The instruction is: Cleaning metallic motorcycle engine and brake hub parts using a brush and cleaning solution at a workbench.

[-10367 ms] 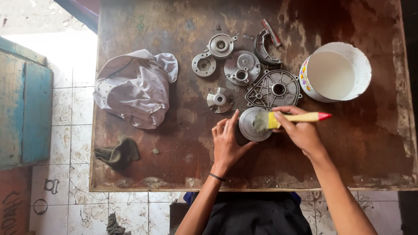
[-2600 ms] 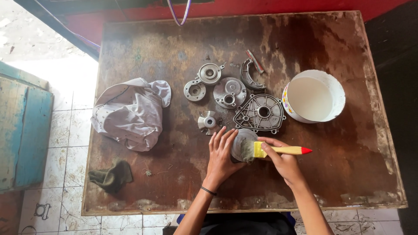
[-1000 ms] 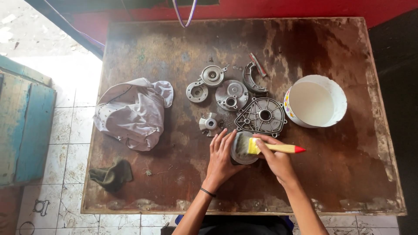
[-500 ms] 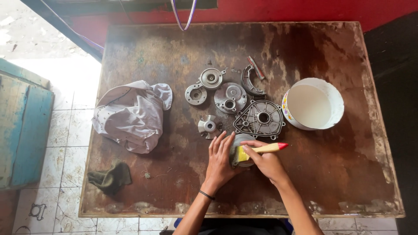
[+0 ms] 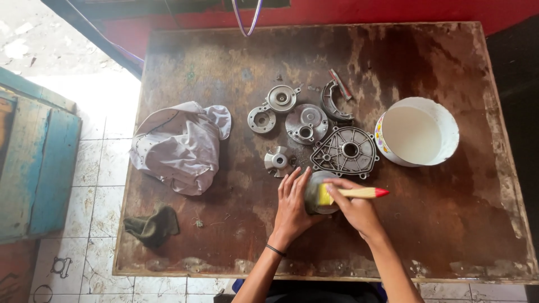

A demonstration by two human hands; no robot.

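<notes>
the left hand lies flat, fingers loose, steadying a round grey metal part on the wooden table. the right hand grips a yellow-handled brush over it. beyond sit a finned cover and white bucket.

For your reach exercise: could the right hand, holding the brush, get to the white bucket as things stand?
Probably yes: the right hand sits near the white bucket, with only bare table between them.

Round grey metal part flat on table near front edge; yellow-handled, red-tipped brush lying across it.
</notes>
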